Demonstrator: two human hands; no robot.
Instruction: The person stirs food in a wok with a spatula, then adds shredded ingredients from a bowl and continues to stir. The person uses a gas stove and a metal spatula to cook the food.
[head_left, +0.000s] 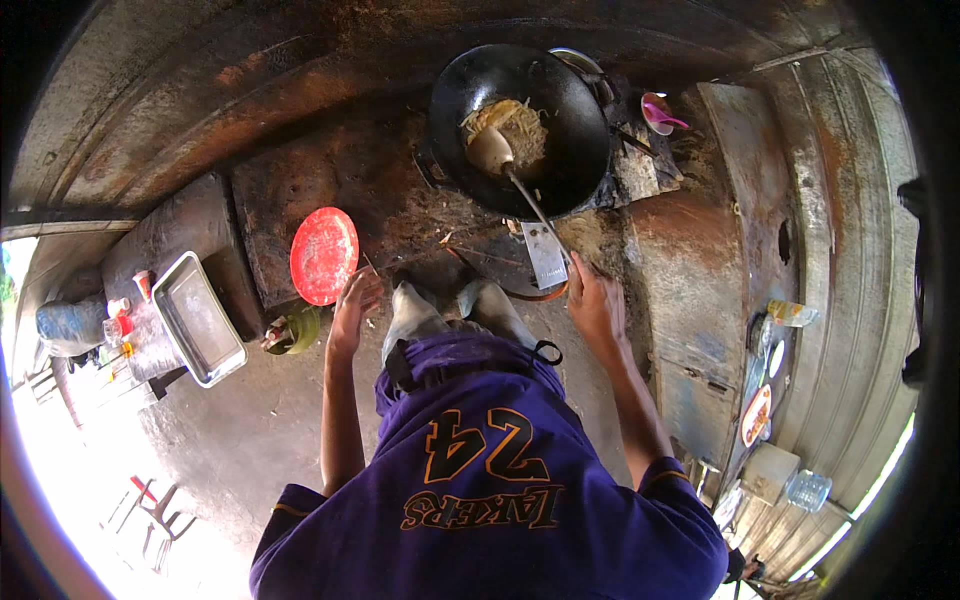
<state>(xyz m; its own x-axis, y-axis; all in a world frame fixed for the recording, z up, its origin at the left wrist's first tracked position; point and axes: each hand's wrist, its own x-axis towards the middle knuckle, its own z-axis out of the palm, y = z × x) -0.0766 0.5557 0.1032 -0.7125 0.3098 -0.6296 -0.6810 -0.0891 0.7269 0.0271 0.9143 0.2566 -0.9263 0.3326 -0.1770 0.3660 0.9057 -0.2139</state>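
My right hand (598, 304) grips the end of the long metal handle of a wok spatula (489, 150). Its broad blade rests in a large black wok (577, 150), against a heap of cooked noodles (517, 124). My left hand (355, 304) is half curled beside the lower right rim of a red plate (324, 255), with nothing visible in it. Whether it touches the rim, I cannot tell. The plate looks whitish and smeared, and lies at the counter's front edge. Below the wok, a metal plate (545, 255) and an orange hose (536, 296) show near the handle.
A metal tray (199, 319) and small containers (118, 326) stand on the left. A green bucket (296, 330) is below the red plate. Right of the wok sits a bowl (655, 116) with a pink spoon. Rusty metal panels (682, 277) bound the right side; a plate of food (756, 416) lies beyond.
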